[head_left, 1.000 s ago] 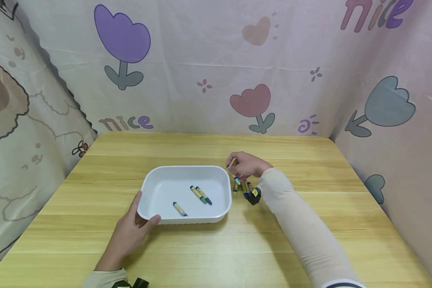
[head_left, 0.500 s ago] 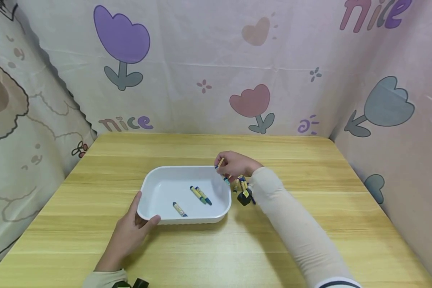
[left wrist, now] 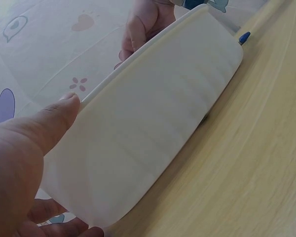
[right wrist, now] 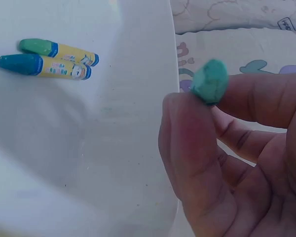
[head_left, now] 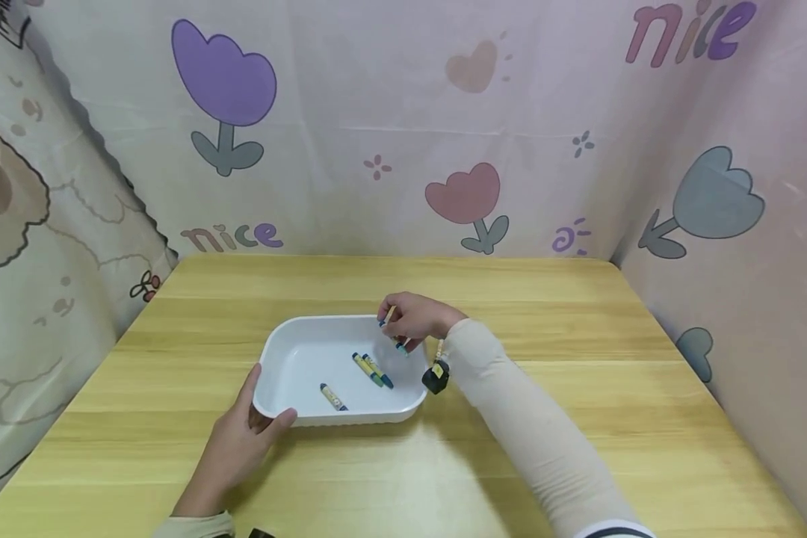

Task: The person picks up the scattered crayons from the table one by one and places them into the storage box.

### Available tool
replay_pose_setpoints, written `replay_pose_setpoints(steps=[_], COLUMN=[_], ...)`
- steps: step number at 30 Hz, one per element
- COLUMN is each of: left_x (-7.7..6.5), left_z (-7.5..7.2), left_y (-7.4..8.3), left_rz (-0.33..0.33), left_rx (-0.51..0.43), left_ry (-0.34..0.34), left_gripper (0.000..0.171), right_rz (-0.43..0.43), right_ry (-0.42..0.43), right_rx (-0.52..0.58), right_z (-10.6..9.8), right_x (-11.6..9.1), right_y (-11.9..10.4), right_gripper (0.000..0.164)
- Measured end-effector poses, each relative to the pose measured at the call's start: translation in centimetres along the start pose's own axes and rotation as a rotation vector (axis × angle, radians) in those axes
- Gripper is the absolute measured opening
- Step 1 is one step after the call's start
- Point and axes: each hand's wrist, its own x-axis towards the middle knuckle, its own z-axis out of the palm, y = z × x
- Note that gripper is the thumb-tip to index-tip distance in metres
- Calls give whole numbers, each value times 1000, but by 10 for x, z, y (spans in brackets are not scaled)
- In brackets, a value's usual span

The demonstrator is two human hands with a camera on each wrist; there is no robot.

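Observation:
My left hand (head_left: 238, 437) grips the front left corner of a white plastic tray (head_left: 309, 420), thumb over the rim and fingers beneath it in the left wrist view. Above the tray's back right part, my right hand (head_left: 420, 317) pinches a mint-green crayon (right wrist: 210, 81) between thumb and fingers, its coloured end poking out. Inside the tray a green crayon (right wrist: 37, 47) and a teal-blue crayon (right wrist: 19, 64) lie side by side, both in yellow wrappers. One more crayon (head_left: 333, 397), with a pale wrapper, lies near the front wall.
To the right of the tray, a crayon (head_left: 440, 348) shows beside the right wrist, which blocks the table behind it. A blue crayon tip (left wrist: 244, 37) peeks past the tray's corner. Printed cloth (head_left: 336, 187) stands behind the wooden table (head_left: 545, 299) and along both sides.
My right hand has carried the mint-green crayon leftward, from beside the tray's right edge to over its inside. My left hand keeps its grip on the tray, and the head view has shifted slightly.

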Motion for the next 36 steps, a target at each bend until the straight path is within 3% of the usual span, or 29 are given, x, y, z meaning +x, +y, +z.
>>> replay_pose_setpoints(steps=[17, 36], left_x=[-1, 0], left_z=[1, 1], left_y=[-1, 0], left_rz=[3, -16], left_rx=[5, -18], left_ry=[9, -5], left_gripper=[95, 97], right_rz=[17, 35], right_ry=[-50, -89], right_rx=[3, -76], right_z=[14, 37], right_x=[17, 27], right_y=[-6, -8], right_gripper=[28, 20])
